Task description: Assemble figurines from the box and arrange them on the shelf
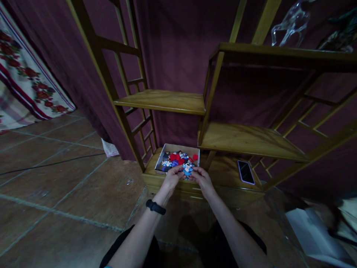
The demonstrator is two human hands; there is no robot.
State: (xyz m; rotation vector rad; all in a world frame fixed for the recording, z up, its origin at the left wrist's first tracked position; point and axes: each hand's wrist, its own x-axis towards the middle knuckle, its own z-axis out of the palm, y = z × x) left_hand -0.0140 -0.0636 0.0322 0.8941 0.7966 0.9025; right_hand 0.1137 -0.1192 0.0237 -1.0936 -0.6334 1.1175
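Between my two hands is a small blue and white figurine (pixel 187 169), held over the near edge of a shallow box. My left hand (pixel 173 178) grips its left side, with a black band on that wrist. From the right, the fingers of my right hand (pixel 202 179) pinch the same figurine. Behind it, the cardboard box (pixel 158 162) holds several small figures in red, blue, white and black. The box rests on the low shelf of a wooden cabinet. My hands cover part of its front side.
A phone (pixel 245 172) lies on the low shelf to the right. Wooden shelves (pixel 164 100) and uprights rise above the box. A clear glass horse figure (pixel 292 24) stands on the upper right shelf. A dark cable (pixel 55 162) crosses the tiled floor at left.
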